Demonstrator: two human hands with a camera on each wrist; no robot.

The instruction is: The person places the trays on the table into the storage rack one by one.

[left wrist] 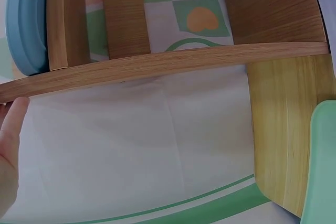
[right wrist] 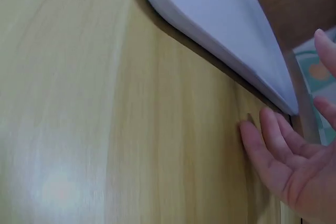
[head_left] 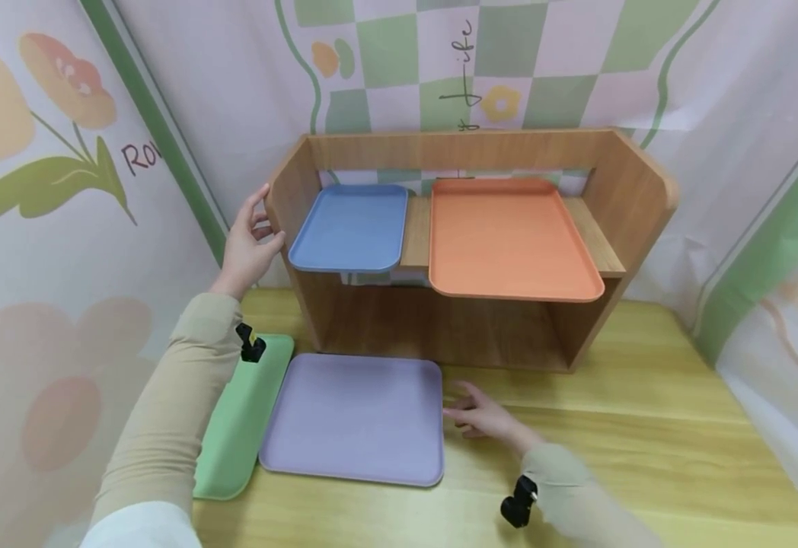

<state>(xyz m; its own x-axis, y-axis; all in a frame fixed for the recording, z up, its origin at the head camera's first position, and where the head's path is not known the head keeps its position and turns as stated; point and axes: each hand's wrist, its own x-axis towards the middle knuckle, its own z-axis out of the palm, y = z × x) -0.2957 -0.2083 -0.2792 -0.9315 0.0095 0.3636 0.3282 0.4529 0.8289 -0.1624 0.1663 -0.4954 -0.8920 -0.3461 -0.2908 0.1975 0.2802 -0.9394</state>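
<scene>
A wooden shelf unit (head_left: 632, 190) stands on the yellow table (head_left: 646, 426). A blue tray (head_left: 351, 227) and an orange tray (head_left: 509, 240) lie on its shelf. In front on the table lie a lilac tray (head_left: 354, 417) and a green tray (head_left: 241, 418). My left hand (head_left: 251, 243) rests with relaxed fingers against the shelf's left side panel (left wrist: 157, 66), holding nothing. My right hand (head_left: 484, 415) lies with spread fingers on the table just right of the lilac tray (right wrist: 220, 35), its fingers (right wrist: 273, 135) close to the tray's edge.
Patterned fabric walls (head_left: 63, 190) close in on the left, back and right. Bare tabletop stretches to the right of the lilac tray. The space under the shelf (head_left: 440, 327) is open.
</scene>
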